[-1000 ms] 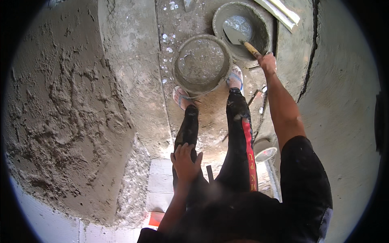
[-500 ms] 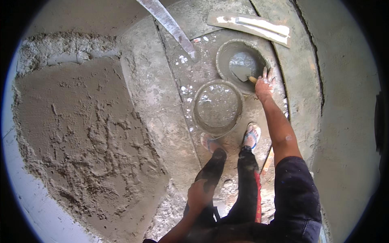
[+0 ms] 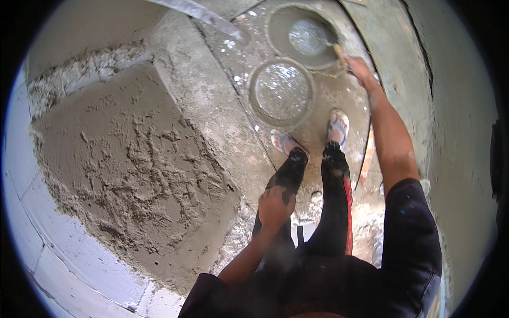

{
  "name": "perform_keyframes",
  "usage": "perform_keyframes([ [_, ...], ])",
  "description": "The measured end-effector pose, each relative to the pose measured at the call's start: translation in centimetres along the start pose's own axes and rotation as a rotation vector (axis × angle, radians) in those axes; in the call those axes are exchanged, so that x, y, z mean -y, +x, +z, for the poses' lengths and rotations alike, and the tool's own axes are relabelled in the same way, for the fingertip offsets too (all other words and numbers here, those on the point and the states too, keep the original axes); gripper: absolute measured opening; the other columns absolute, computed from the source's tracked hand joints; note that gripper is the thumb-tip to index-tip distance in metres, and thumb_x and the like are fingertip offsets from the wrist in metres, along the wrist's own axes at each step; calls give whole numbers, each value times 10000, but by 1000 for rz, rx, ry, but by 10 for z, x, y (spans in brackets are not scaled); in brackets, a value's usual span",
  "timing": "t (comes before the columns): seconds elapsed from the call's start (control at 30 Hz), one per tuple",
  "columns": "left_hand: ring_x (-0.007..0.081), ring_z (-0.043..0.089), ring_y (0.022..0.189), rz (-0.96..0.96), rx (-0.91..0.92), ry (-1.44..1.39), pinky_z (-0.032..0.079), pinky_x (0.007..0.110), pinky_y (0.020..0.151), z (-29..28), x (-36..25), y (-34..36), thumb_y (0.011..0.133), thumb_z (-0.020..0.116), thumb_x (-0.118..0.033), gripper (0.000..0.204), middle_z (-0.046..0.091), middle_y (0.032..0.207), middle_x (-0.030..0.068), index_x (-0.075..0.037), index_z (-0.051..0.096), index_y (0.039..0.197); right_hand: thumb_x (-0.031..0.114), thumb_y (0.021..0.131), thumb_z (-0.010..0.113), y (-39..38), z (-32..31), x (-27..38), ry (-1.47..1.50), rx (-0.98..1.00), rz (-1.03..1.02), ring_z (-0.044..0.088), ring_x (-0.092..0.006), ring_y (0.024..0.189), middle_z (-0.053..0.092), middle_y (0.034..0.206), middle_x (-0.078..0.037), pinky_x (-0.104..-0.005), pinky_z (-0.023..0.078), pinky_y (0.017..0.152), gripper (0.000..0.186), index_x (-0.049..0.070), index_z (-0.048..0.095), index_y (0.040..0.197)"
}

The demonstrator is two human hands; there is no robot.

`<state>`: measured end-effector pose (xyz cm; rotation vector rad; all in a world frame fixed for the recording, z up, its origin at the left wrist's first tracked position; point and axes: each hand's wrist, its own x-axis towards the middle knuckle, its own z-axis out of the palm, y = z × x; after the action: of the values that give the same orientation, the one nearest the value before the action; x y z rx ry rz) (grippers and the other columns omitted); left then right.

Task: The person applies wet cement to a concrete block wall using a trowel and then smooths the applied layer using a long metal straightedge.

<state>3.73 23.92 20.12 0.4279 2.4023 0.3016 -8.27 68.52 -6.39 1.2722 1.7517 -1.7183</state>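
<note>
My right hand (image 3: 358,69) is closed around the wooden handle of a trowel (image 3: 338,51), at the right rim of the far bucket (image 3: 271,33). Little of the trowel's blade can be made out against the bucket. Grey, wet contents with a bright reflection show inside that bucket. Just in front of it stands a second round bucket (image 3: 253,96), holding a grey, shiny liquid. My left hand (image 3: 275,207) lies on my left thigh with nothing in it, its fingers resting over the dark trouser leg.
At the left spreads a large area of rough wet mortar (image 3: 143,175), bordered by pale blocks (image 3: 79,254). A long flat metal bar (image 3: 204,16) reaches in from the top. My sandalled feet (image 3: 338,127) stand close to the near bucket. A grey plastered surface (image 3: 461,159) runs along the right.
My right hand has closed on the trowel handle and drawn it toward the bucket's right rim. The view has shifted, so the buckets sit higher. My left hand stays on the thigh.
</note>
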Motion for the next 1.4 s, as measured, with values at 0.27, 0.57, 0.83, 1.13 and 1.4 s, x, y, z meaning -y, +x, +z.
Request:
perform_keyframes([
  [0.27,336,636,901,46,114,236,499,432,789,14,-17,-7,797,650,-381,369,673,945,167,-61,687,977,469,882,573,-107,82,-17,313,-224,-279,547,-170,816,625,871,-54,-343,450,737,474,13,659,977],
  [0.57,357,624,965,-72,362,312,489,459,845,26,1,-32,816,608,-401,442,657,1035,179,-53,662,1083,441,849,575,-396,20,-53,448,-506,-37,566,-228,845,604,901,-130,-364,448,761,492,-8,623,1045],
  [0.83,346,600,1035,-99,373,383,487,456,854,52,-3,-56,802,625,-416,412,644,1088,155,-112,657,1078,344,849,646,-602,-64,-188,482,-650,343,576,-167,931,604,1080,-100,-304,449,819,422,27,654,1127],
  [1.13,282,475,1192,35,320,330,368,435,1004,62,-22,-91,791,623,-387,392,610,1168,91,-119,644,1076,240,897,572,-769,-109,-169,197,-600,267,532,-205,988,590,1063,-106,-321,404,893,348,-22,575,1125],
  [1.4,307,370,1312,-6,341,245,244,450,1105,57,-42,-107,787,624,-399,390,575,1230,70,-132,647,1070,215,874,547,-834,-141,-184,-44,-636,230,491,-215,755,487,887,-113,-347,410,704,271,-48,541,939],
])
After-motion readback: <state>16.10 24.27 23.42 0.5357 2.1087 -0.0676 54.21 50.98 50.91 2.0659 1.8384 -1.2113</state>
